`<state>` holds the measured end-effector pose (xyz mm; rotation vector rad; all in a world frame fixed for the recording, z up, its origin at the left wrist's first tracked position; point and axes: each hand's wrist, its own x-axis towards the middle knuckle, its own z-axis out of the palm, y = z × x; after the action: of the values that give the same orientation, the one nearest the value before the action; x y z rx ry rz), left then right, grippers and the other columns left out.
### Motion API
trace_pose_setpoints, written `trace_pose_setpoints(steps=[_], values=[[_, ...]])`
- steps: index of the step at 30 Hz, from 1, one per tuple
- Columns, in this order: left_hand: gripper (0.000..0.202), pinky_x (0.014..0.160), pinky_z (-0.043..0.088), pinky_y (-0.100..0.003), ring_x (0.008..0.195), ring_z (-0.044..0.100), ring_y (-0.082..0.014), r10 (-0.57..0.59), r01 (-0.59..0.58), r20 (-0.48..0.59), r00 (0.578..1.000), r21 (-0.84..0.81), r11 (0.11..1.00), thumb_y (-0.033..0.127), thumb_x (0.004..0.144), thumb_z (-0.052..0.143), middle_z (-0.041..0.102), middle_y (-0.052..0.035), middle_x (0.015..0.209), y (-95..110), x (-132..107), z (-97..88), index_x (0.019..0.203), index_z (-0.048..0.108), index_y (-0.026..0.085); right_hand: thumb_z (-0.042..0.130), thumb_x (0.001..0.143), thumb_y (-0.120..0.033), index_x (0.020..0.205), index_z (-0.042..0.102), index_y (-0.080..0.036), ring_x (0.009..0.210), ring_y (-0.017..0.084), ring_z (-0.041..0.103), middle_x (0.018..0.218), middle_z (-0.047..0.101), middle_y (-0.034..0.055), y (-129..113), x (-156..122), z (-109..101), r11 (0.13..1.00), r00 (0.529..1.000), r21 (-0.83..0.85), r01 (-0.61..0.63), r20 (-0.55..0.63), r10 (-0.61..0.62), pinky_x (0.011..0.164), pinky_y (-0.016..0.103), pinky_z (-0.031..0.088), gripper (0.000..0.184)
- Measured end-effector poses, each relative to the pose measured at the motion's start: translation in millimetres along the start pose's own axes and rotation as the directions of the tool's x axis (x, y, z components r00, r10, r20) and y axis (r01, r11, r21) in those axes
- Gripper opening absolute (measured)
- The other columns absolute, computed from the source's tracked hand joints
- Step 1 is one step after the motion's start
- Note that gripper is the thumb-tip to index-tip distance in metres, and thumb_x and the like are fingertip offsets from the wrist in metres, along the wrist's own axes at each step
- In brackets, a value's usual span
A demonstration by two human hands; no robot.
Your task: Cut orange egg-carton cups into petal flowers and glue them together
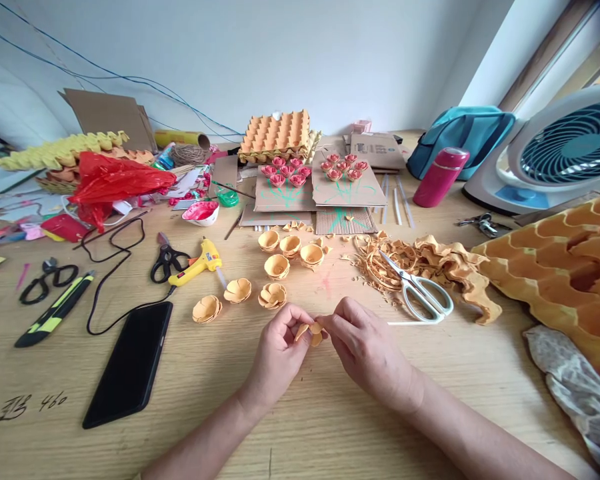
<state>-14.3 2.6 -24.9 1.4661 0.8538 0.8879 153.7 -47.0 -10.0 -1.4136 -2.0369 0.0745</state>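
Note:
My left hand (279,350) and my right hand (367,347) meet over the wooden table (300,413), both pinched on one small orange egg-carton cup (310,331) cut into petals. Three finished petal cups (237,291) lie just beyond my hands. Several uncut orange cups (290,247) sit farther back. White-handled scissors (420,290) rest to the right on a heap of orange trimmings (430,263).
A black phone (130,363), yellow glue gun (197,263), black scissors (166,261) and a utility knife (55,310) lie left. Cardboard panels with red cups (345,177), an egg tray (277,133), a maroon bottle (439,177), a fan (565,147) and cut egg tray (565,267) stand around.

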Motion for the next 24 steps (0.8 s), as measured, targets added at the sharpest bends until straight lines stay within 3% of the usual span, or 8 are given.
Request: trace_pose_setpoints(steps=[8,13,17,20,24], values=[[0.011,0.066,0.051,-0.024,0.068,0.062,-0.0120,-0.042,0.041,-0.016,0.999,-0.064,0.997,0.020,0.083,0.064,0.064,0.0016,0.075,2.3,3.3,1.8,0.079,0.053,0.019,0.045,0.100,-0.013,0.091,0.066,-0.017,0.071,0.017,0.050,0.080,0.054,0.0046,1.1,-0.6,0.5,0.996,0.999,-0.072,0.047,0.024,-0.046,0.064,0.027,0.040,0.023],[0.012,0.052,0.046,-0.022,0.055,0.055,-0.0089,-0.063,0.063,0.004,0.998,0.063,0.996,0.023,0.091,0.054,0.066,-0.0010,0.089,1.9,0.0,0.6,0.103,0.056,0.020,0.048,0.097,-0.010,0.108,0.061,-0.019,0.076,0.017,0.057,0.092,0.057,0.0051,2.6,-1.0,0.9,0.991,0.988,0.061,-0.121,0.106,0.114,0.069,0.028,0.047,0.019],[0.017,0.059,0.047,-0.023,0.057,0.054,-0.0102,-0.004,-0.003,0.036,0.999,0.210,0.978,0.022,0.094,0.050,0.062,-0.0007,0.079,3.4,-0.5,-0.1,0.107,0.062,0.019,0.048,0.096,-0.009,0.107,0.059,-0.019,0.078,0.017,0.059,0.097,0.058,0.0054,3.4,0.0,-0.6,0.960,0.973,0.178,-0.218,0.117,0.199,0.070,0.028,0.050,0.019],[0.020,0.051,0.043,-0.022,0.053,0.050,-0.0106,-0.072,0.066,0.036,0.997,0.139,0.988,0.028,0.096,0.048,0.057,0.0015,0.070,1.0,0.9,0.5,0.109,0.060,0.019,0.048,0.096,-0.009,0.103,0.060,-0.019,0.077,0.016,0.060,0.096,0.058,0.0048,2.8,0.6,-1.5,0.944,0.964,0.205,-0.258,0.124,0.237,0.069,0.028,0.050,0.017],[0.022,0.049,0.044,-0.022,0.051,0.049,-0.0107,-0.131,0.129,0.048,0.990,0.037,0.991,0.031,0.097,0.047,0.056,0.0029,0.066,-5.3,1.6,2.1,0.114,0.055,0.019,0.049,0.094,-0.007,0.112,0.061,-0.019,0.076,0.016,0.061,0.096,0.058,0.0047,2.2,-1.0,-0.1,0.921,0.945,0.232,-0.313,0.172,0.278,0.068,0.028,0.051,0.025]])
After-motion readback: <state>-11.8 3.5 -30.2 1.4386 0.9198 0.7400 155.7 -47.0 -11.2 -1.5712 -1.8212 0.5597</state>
